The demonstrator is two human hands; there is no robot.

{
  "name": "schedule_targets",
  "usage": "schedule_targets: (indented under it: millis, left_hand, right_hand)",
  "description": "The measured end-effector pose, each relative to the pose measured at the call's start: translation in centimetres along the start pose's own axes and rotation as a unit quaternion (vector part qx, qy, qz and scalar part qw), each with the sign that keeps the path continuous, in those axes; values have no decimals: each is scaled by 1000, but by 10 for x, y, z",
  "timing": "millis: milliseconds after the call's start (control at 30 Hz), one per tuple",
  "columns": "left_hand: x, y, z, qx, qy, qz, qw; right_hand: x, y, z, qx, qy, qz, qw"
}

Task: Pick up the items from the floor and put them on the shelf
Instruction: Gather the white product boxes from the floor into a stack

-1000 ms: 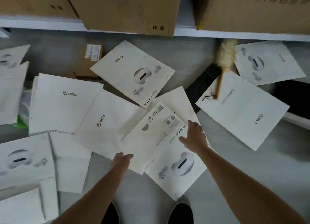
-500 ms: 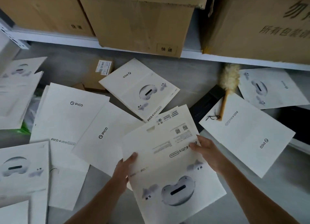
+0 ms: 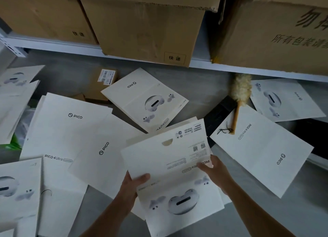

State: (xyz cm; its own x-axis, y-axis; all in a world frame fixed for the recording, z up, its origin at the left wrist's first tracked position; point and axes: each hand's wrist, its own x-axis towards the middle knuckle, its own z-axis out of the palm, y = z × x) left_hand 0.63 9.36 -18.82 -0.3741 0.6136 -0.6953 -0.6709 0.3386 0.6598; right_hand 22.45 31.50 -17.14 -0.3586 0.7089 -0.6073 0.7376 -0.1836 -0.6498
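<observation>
Head view: left hand [image 3: 131, 186] and right hand [image 3: 214, 171] pinch flat white paper sleeve [image 3: 168, 157] (matte, rectangular) by edges.

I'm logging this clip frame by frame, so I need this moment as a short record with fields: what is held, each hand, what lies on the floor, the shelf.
held: white PICO sheet, raised above the others, printed side up
left hand: pinches its left edge, thumb on top
right hand: grips its right edge
on floor: more white sheets, scattered and overlapping; feather duster, handle across one sheet; small cardboard box
shelf: carries large cardboard boxes
task state: held sheet not yet on the shelf
</observation>
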Motion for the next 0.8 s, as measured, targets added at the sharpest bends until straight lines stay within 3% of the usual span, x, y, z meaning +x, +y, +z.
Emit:
schedule_targets:
  millis: [100, 233, 400, 533, 600, 700, 800]
  left_hand:
    - [1, 10, -5, -4, 23, 21, 1000]
    - [18, 30, -22, -106, 33, -96, 989]
    - [47, 42, -20, -47, 46, -120, 991]
    - [55, 46, -4, 12, 90, -80, 993]
    - [56, 40, -5, 39, 110, -63, 991]
    - [47, 32, -13, -11, 109, -50, 993]
    - [35, 37, -11, -107, 74, -57, 990]
  right_hand:
    - [0, 4, -4, -34, -27, 18, 999]
    - [10, 7, -10, -55, -57, 58, 995]
    - [21, 17, -13, -69, -102, 67, 990]
    - [18, 12, -28, -112, -90, 61, 988]
    - [15, 6, -30, -96, -42, 61, 993]
    - [12, -3, -26, 9, 32, 58, 998]
    - [19, -5, -13, -14, 10, 57, 998]
